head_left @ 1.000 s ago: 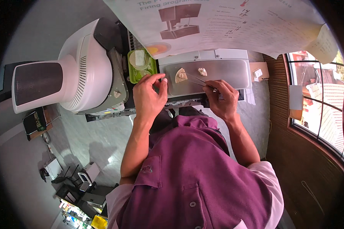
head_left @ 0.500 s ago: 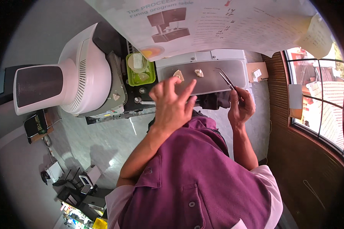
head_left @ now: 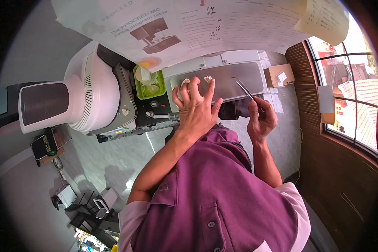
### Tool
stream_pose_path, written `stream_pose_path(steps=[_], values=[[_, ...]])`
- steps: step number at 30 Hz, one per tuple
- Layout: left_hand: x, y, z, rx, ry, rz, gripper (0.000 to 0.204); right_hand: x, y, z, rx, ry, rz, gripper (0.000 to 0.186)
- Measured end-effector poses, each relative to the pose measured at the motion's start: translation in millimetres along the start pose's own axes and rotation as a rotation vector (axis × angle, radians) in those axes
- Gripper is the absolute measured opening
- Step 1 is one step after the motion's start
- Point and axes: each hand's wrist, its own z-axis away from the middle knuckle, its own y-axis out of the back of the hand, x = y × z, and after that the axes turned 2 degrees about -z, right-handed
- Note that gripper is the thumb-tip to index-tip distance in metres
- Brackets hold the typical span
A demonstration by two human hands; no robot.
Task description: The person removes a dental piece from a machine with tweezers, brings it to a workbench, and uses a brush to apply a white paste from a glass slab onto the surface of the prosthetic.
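While our left hand (head_left: 195, 110) spreads its fingers over the tray (head_left: 248, 72), our right hand (head_left: 262, 116) pinches the metal tweezers (head_left: 247, 90), whose tips slant over the tray's right half, well apart from both small pieces. Our hands are apart from each other, and the left one grips nothing that we can see. The pale piece (head_left: 208, 78) lies in the tray just beside our left index fingertip; the tan piece (head_left: 185, 81) lies farther left, partly hidden behind our other fingers. We cannot tell whether any fingertip touches either one. Both look small and light, so a careless sweep of those spread fingers could knock one over or send it skidding across the smooth tray. Because our own hand blocks part of the view, we might misjudge its clearance. The tweezers look thin and pointed; squeezed too hard on a piece, they could chip it or flick it away.
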Motion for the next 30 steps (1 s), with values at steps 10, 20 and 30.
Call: stream_pose_path(steps=[10, 20, 30], values=[[1.3, -0.8, 2.3, 0.008, 0.013, 0.012, 0.052, 7.8, 0.0, -3.0, 0.025, 0.033, -0.021, 0.009], [2.3, -0.2, 2.3, -0.001, 0.002, 0.028, 0.051, 4.9, 1.3, -3.3, 0.021, 0.002, -0.035, 0.009], [4.2, 9.0, 6.3, 0.012, -0.008, 0.07, 0.044, -0.5, -1.0, -8.3, 0.026, 0.059, -0.014, 0.008]])
